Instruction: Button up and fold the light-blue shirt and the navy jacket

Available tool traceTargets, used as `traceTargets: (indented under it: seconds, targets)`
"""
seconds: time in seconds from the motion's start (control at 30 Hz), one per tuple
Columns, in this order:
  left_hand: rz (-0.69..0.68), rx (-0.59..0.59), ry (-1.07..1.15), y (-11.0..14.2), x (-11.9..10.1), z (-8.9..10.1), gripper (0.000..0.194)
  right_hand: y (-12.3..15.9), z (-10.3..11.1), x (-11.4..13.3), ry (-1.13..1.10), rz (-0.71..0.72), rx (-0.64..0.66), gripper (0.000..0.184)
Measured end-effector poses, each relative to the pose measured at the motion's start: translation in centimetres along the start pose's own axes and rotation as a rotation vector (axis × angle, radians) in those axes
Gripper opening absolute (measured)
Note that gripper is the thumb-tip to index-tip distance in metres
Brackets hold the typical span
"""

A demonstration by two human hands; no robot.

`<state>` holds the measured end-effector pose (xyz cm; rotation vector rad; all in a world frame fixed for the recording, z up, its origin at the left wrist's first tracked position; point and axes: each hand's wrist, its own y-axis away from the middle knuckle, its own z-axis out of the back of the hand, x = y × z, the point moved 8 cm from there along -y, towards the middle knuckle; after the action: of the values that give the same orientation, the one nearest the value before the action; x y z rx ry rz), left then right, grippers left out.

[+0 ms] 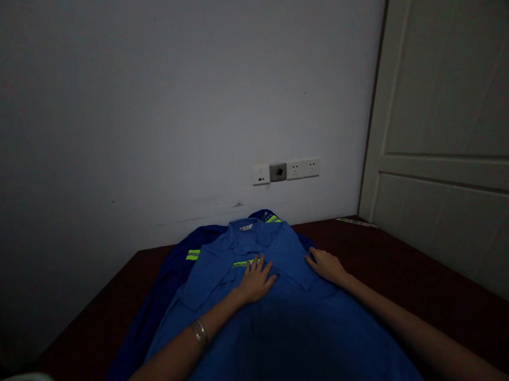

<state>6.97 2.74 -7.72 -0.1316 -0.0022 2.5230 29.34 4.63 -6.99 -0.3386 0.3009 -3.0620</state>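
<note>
A lighter blue work shirt [283, 243] lies spread out, with its collar toward the wall and a yellow-green strip across the chest. My left hand [255, 282] rests flat on the shirt's chest, fingers spread, just below that strip. At the shirt's right sleeve edge is my right hand [326, 264], its fingers bent in and closed on the fabric. Beneath the shirt lies a darker blue garment [158, 301] with yellow-green bands, showing mostly along the left side and behind the collar. Deep shadow covers the shirt's lower part.
The clothes lie on a dark reddish-brown surface [412, 273] that meets a pale wall [168, 104]. Sockets [303, 168] are set in the wall. A panelled pale door [455, 202] stands at right, with a thin strip [356, 222] near its foot. A blurred white curved object [34, 377] shows lower left.
</note>
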Motion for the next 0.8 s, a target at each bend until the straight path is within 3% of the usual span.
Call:
traceTargets:
  seconds: [0.23,0.47,0.63,0.8]
  targets:
    - [-0.012,0.054,0.005,0.1,0.7,-1.1,0.063,0.0,0.0,-0.7,-0.256,0.187,-0.032,0.029]
    - [-0.009,0.070,0.024,1.2,1.1,-0.4,0.065,0.3,0.0,-0.6,-0.076,0.112,0.018,0.038]
    - [-0.032,0.011,-0.010,5.5,3.0,3.9,0.059,2.9,3.3,-0.8,0.070,0.091,-0.073,0.045]
    - [-0.068,-0.103,0.010,13.1,6.1,9.9,0.042,9.3,7.1,-1.7,-0.002,0.193,-0.082,0.039]
